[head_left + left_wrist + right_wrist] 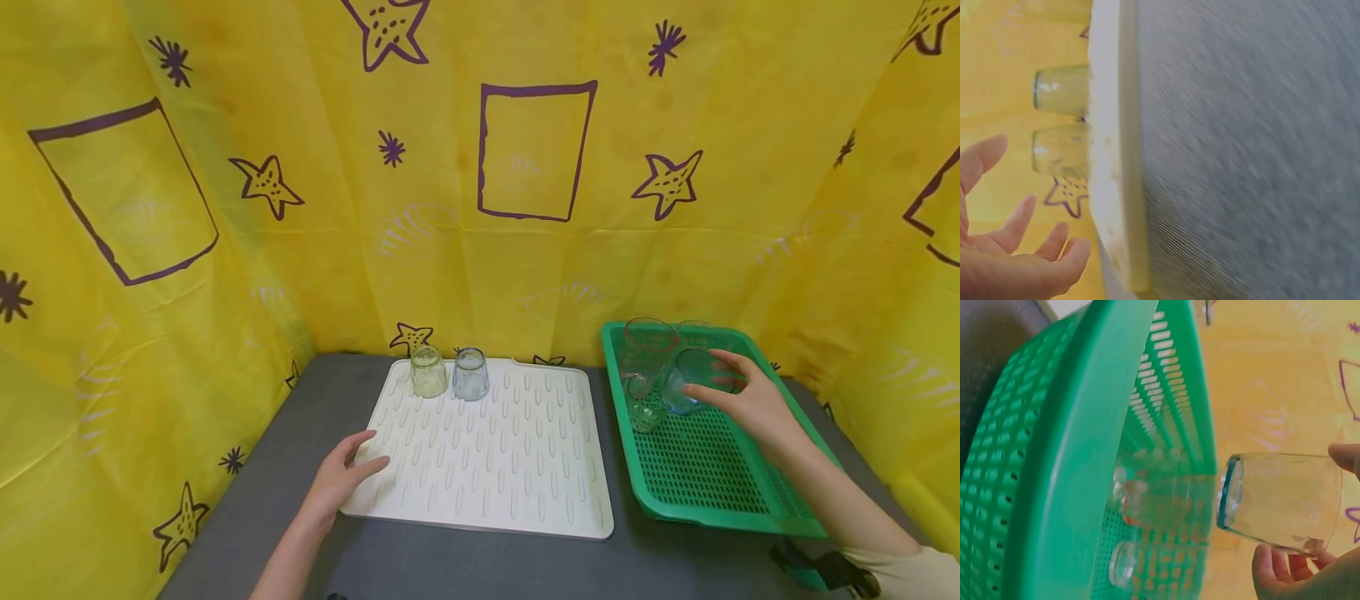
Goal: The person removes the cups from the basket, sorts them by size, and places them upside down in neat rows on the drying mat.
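Note:
My right hand (750, 396) holds a clear drinking glass (693, 383) with a bluish tint over the green basket (637, 475). In the right wrist view the thumb and fingers grip this glass (1279, 500) near its rim, with its thick base toward the basket. Other glasses stand inside the basket, among them a tall one (645, 342) and a small one (645, 414). My left hand (341, 479) is by the left edge of the white draining mat (480, 467), fingers spread and holding nothing. Two upside-down glasses, one greenish (429, 372) and one bluish (471, 375), stand at the mat's back left.
A dark grey table (300, 417) lies under the mat and basket. A yellow curtain (450, 275) with purple drawings hangs close behind and on both sides. The basket's raised rim (633, 483) stands right of the mat, with a narrow strip of table between them.

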Action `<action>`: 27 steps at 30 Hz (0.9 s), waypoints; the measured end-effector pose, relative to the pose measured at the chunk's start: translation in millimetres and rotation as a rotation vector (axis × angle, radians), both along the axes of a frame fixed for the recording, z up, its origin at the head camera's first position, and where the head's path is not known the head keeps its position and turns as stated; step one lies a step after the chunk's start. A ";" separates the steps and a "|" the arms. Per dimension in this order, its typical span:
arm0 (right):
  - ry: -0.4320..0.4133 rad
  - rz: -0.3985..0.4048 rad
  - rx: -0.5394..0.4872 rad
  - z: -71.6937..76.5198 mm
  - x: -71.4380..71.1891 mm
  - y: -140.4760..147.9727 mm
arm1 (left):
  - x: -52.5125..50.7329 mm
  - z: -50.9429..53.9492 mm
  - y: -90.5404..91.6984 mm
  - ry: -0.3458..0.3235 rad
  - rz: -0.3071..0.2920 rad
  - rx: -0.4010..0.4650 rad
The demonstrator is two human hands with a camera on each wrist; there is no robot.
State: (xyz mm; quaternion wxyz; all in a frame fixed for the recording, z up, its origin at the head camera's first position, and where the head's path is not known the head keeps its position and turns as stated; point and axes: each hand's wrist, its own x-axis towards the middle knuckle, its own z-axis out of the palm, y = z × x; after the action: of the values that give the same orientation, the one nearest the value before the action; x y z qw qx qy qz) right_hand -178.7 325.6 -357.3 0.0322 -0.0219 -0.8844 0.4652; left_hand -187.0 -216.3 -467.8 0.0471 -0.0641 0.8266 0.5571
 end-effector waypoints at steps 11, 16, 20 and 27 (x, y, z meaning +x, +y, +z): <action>0.008 0.018 -0.028 5.6 10.2 -24.5 | 5.8 19.3 31.0 0.043 -0.052 0.103; 0.019 0.044 -0.051 8.0 13.8 -36.1 | 5.5 22.4 45.6 0.062 -0.071 0.176; 0.021 0.066 -0.065 8.3 16.4 -46.5 | 5.9 23.4 56.5 0.076 -0.099 0.243; 0.016 0.105 -0.088 6.0 17.7 -65.9 | 8.9 27.1 73.7 0.077 -0.182 0.335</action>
State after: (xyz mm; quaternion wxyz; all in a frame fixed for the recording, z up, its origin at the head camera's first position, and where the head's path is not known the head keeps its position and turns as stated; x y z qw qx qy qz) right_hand -161.0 259.8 -351.3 0.0140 0.0269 -0.8627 0.5047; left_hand -178.1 -142.6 -440.7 0.0757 0.0412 0.7260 0.6822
